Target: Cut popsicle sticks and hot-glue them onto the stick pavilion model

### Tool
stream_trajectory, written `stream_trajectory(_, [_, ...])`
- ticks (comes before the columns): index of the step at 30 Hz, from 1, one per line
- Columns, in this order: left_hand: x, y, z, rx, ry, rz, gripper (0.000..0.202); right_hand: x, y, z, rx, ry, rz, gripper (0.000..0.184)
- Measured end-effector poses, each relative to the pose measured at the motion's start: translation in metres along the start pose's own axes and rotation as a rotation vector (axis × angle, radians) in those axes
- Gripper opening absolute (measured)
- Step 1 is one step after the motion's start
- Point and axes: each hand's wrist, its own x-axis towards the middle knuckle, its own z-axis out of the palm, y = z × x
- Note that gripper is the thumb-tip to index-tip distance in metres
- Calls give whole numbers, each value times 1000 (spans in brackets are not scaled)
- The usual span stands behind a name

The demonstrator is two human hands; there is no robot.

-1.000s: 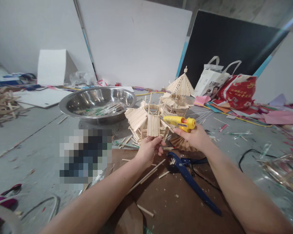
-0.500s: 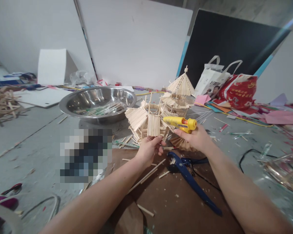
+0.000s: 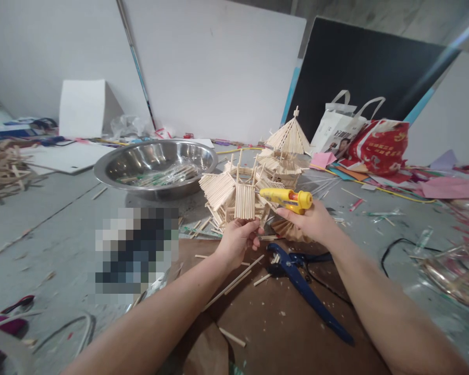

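One yellow glue gun (image 3: 277, 196), leftward-facing, long axis near-level, right hand (image 3: 316, 219) with grip closed around it.

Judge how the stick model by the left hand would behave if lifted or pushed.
The stick model looks light for its size, being built of thin sticks with open gaps. It is probably fragile: slender uprights poke up from its top. Its low, spread shape suggests it would slide rather than tip.
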Motion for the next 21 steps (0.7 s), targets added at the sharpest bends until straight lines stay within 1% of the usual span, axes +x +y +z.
stream_trajectory(4, [-6, -1, -1, 91, -41, -46, 19, -5, 3, -6, 6, 9, 24, 33])
stream_trajectory(8, [-14, -2, -2, 324, -89, -57, 21, -16, 3, -18, 19, 30, 98, 33])
stream_trajectory(10, [-17, -1, -2, 495, -139, -43, 20, -21, 5, -23, 94, 52, 113, 33])
stream_trajectory(13, [-21, 5, -2, 809, -228, -4, 21, -29, 11, -26, 210, 56, 100, 36])
stream_trajectory(14, [-23, 8, -2, 928, -252, 28, 21, -32, 14, -27, 236, 59, 97, 38])
stream_trajectory(17, [-30, 17, -3, 1279, -319, 223, 17, -39, 20, -26, 292, 71, 123, 38])
stream_trajectory(18, [-34, 19, -5, 1377, -349, 264, 16, -42, 21, -25, 307, 77, 135, 37])
stream_trajectory(19, [-38, 21, -6, 1469, -369, 284, 16, -44, 22, -25, 323, 80, 142, 36])
stream_trajectory(21, [-50, 21, -11, 1648, -355, 270, 19, -47, 24, -23, 338, 85, 149, 36])
